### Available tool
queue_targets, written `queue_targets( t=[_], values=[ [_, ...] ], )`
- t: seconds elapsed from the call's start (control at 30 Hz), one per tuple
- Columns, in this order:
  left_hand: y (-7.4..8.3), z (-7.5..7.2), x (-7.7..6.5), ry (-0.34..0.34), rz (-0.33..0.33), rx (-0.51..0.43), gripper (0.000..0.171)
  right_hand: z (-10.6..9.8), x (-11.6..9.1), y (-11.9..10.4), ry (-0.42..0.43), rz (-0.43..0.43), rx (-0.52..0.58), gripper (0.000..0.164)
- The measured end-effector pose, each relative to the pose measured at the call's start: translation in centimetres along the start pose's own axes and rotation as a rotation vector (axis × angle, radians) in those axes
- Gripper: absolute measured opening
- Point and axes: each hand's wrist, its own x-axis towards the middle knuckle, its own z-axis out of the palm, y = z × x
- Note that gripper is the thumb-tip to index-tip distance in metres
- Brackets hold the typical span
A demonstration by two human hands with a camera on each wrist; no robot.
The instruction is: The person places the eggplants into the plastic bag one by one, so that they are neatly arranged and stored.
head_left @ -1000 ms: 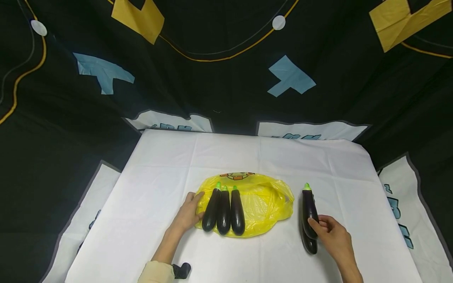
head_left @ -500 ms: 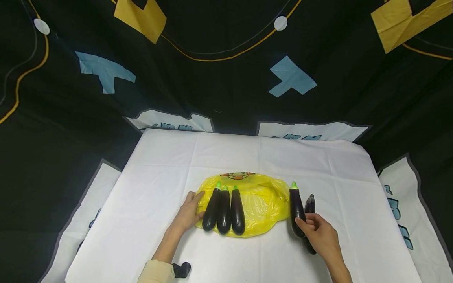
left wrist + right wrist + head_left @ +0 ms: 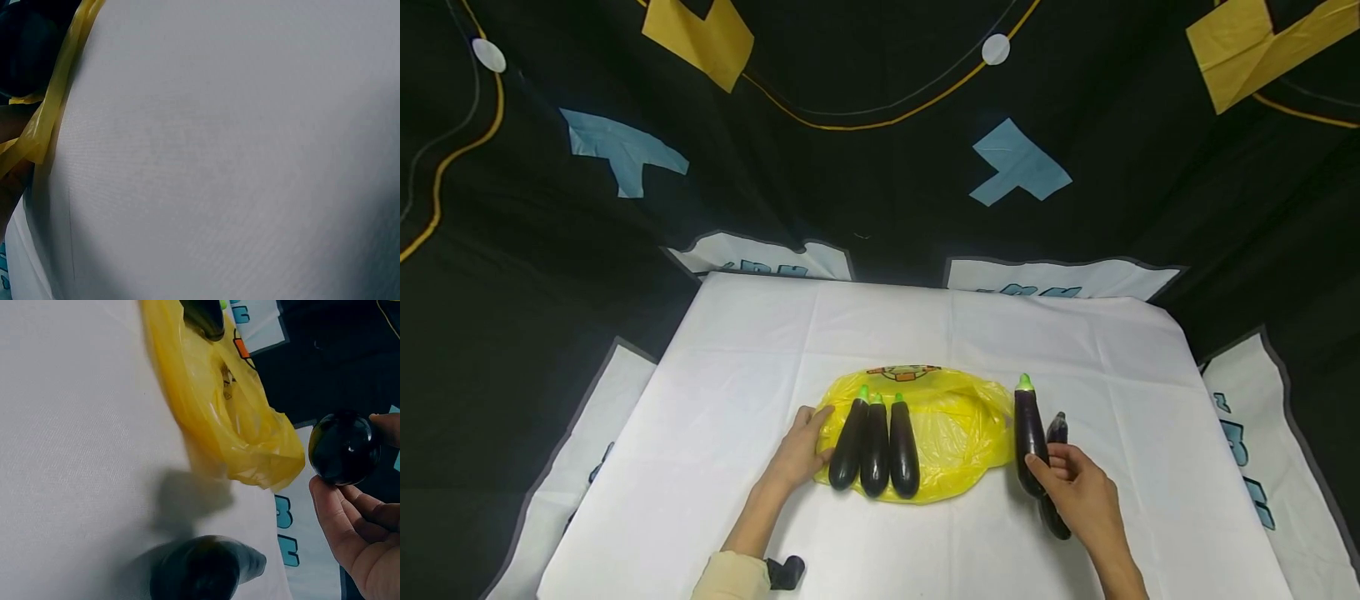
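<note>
Three dark eggplants with green tips, the middle one (image 3: 875, 450) among them, lie side by side on the left part of a yellow plastic bag (image 3: 955, 433). My left hand (image 3: 801, 450) holds the bag's left edge; in the left wrist view, yellow plastic (image 3: 47, 122) passes between its fingers. Between thumb and fingertips, my right hand (image 3: 1078, 492) pinches another eggplant (image 3: 1028, 433), raised above the cloth with its green end pointing away. Partly hidden behind that hand, one more eggplant (image 3: 1057, 432) lies on the cloth; the right wrist view shows this lower eggplant (image 3: 200, 569) below the held one.
A white cloth (image 3: 737, 333) covers the table. Black fabric with yellow and blue patches (image 3: 1021, 162) hangs behind it. A small black object (image 3: 786, 573) sits at the left sleeve's cuff (image 3: 732, 577).
My right hand has lifted an eggplant off the one beneath it and moved it left toward the bag, then slightly up. The left hand and the three eggplants stay put.
</note>
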Motion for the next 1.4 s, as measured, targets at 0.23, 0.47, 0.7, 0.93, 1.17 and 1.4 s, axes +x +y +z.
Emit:
queue_targets(
  t=[0.23,0.47,0.7,0.93,1.17,1.4],
  values=[
    [0.0,0.0,0.0,0.008,0.016,0.008,0.071,0.6,0.0,-0.6,-0.017,-0.019,0.014,0.062],
    [0.1,-0.1,0.0,0.005,0.002,0.019,0.072,1.6,0.3,-1.0,-0.015,-0.042,0.02,0.057],
    [0.1,-0.1,0.1,0.008,0.003,0.013,0.072,2.6,0.5,-1.3,-0.028,-0.047,0.044,0.057],
    [0.1,-0.1,0.0,0.011,0.004,0.001,0.072,3.9,0.7,-1.7,-0.032,-0.11,0.038,0.053],
    [0.1,-0.1,0.0,0.008,0.003,0.003,0.072,5.2,1.1,-1.7,-0.025,-0.155,0.035,0.049],
    [0.0,-0.1,0.0,0.003,0.004,0.003,0.072,6.4,1.4,-2.0,-0.026,-0.169,0.039,0.045]
  ],
)
